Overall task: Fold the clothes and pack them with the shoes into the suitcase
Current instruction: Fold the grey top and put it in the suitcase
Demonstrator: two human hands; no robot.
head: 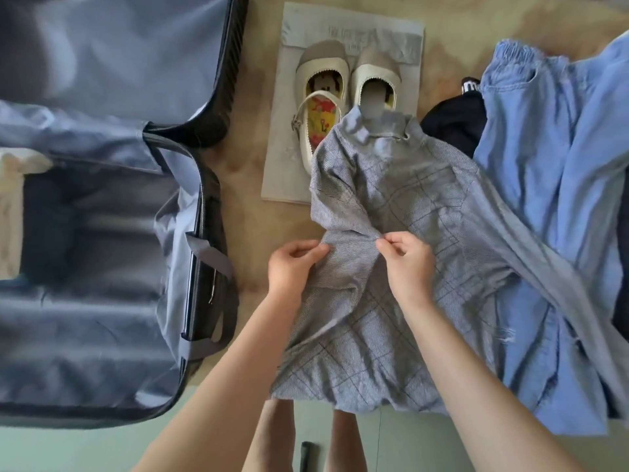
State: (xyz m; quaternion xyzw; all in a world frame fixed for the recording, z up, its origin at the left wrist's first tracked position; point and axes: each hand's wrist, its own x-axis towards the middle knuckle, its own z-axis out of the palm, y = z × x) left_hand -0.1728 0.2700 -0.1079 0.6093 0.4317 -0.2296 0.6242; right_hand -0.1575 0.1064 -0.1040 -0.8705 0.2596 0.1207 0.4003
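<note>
On my head feed, the folding step is in hand and nothing looks packed yet. The shirt [391, 206], grey with a faint check and a high collar, lies spread on the counter [248, 185] at the centre of view, collar toward 12 o'clock and hem toward 6 o'clock at the near edge. My left grip [296, 264] pinches a ridge of its cloth at mid-body, and my right grip [408, 260] pinches the same ridge just beside it, fingers curled on the fabric. The shirt is soft and rumpled. One sleeve is bunched in at 10 o'clock, and the other trails out toward 4 o'clock across the jeans [551, 165]. I judge the next move calls for pulling that ridge flat, then bringing the long sleeve in over the body before folding hem to collar. The suitcase [102, 335] lies open at 9 o'clock, well apart from the shirt. The shoes [340, 83] sit on a mat [384, 39] at 12 o'clock, touching the collar. A black garment [456, 124] shows at 2 o'clock.
</note>
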